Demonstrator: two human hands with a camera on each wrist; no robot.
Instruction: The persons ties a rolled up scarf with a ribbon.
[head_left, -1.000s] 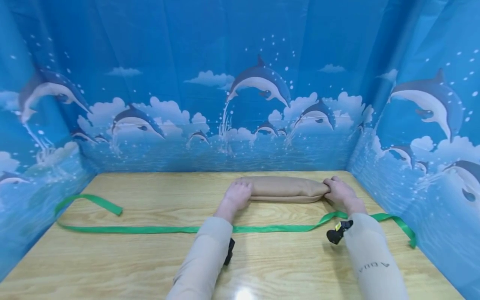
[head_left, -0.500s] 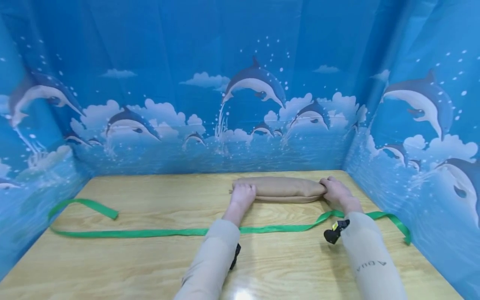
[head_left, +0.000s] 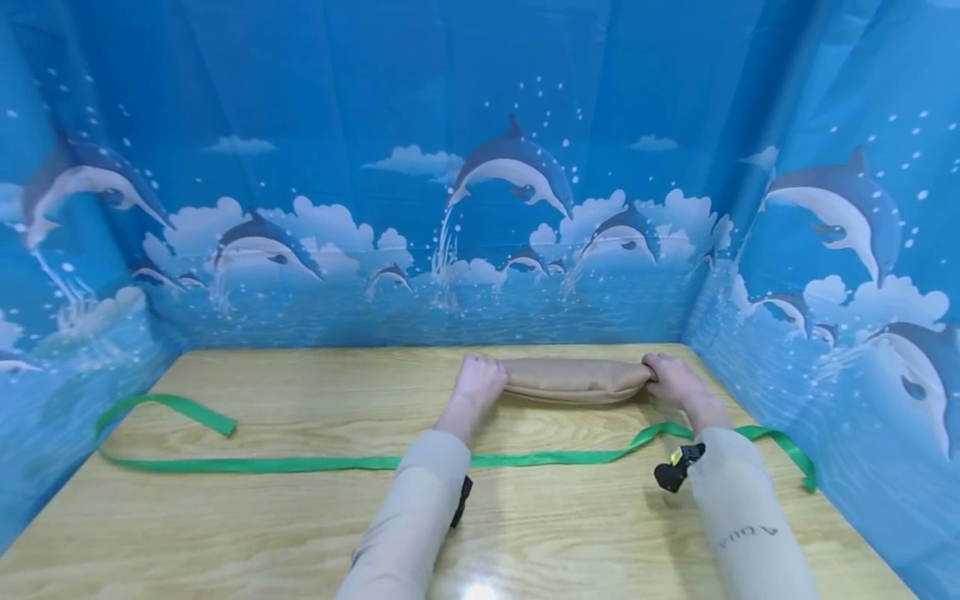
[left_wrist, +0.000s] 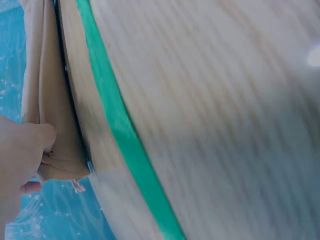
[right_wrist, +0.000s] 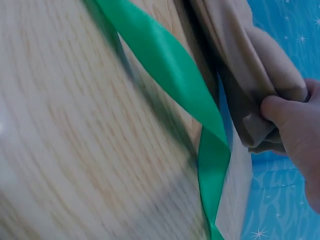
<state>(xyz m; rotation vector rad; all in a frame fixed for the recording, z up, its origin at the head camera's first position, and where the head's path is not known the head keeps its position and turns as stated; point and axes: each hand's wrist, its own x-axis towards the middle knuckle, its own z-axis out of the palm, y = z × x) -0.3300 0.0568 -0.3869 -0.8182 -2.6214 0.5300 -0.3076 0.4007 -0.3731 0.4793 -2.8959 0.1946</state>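
A rolled or folded tan cloth bundle (head_left: 573, 379) lies along the back of the wooden table, right of centre. My left hand (head_left: 478, 385) grips its left end; in the left wrist view the thumb (left_wrist: 44, 136) presses on the bunched cloth (left_wrist: 62, 145). The right end is pinched by my right hand (head_left: 677, 383), with the thumb (right_wrist: 280, 109) over the gathered folds (right_wrist: 250, 75) in the right wrist view. In front of the bundle a long green ribbon (head_left: 300, 464) runs across the table, passing beneath both forearms. The fingers under the cloth are mostly hidden.
The wooden table (head_left: 262, 533) is walled on three sides by a blue dolphin-print curtain (head_left: 420, 100). The ribbon's left end loops back on itself, and its right end twists near the table's right edge. A black wrist camera (head_left: 675, 468) shows at the right sleeve.
My left hand slid right along the bundle, then went back to its left end, which now sits under the hand. The right hand keeps its hold; the head view shifted slightly.
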